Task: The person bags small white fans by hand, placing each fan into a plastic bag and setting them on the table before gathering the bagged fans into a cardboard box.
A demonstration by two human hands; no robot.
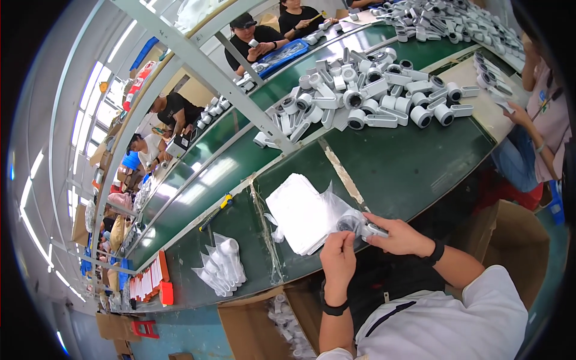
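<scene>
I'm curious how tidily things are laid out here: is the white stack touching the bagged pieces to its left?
Apart. The head view shows green tabletop plainly between the white stack and the bagged pieces.

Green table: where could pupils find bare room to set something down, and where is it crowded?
The table's widest nearby bare patch lies between the pile, the tape strip and the right hand. A smaller one separates the knife from the bagged parts. Crowded: the pile's area and the white stack.
</scene>
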